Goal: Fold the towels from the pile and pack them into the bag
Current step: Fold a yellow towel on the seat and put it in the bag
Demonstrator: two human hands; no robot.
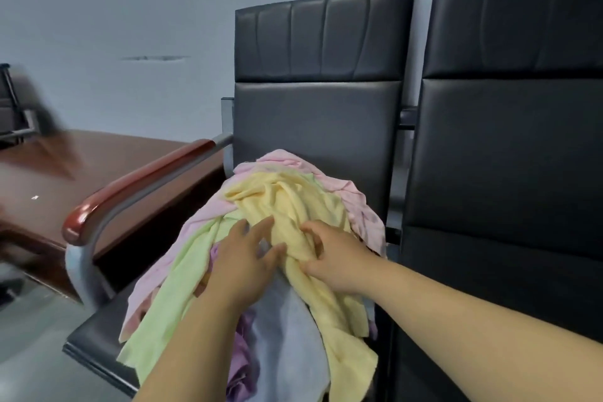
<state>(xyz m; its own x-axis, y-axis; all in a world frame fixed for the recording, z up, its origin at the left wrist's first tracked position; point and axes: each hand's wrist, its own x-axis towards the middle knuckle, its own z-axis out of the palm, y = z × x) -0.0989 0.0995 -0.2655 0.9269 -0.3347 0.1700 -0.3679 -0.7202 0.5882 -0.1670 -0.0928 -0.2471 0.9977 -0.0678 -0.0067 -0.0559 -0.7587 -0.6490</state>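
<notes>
One yellow towel (pixel 293 202) tops the pile (pixel 195 277) on the chair (pixel 313 114); my right hand (pixel 336 259) pinches it, my left hand (pixel 243 259) rests spread.

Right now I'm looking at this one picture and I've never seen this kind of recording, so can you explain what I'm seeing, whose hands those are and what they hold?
There is no machine here. A person wears a camera on the head, and this single picture looks forward and down from it at their own two bare arms.

A loose pile of towels lies on the seat of a black chair. On top is a yellow towel, with a pink towel behind it and a green towel at the left. A pale blue towel and a purple towel lie lower down.

The right hand grips a fold of the yellow towel with curled fingers. The left hand rests on the pile beside it, fingers fairly straight.

A brown table stands to the left and a second chair to the right. No bag is in view.
</notes>
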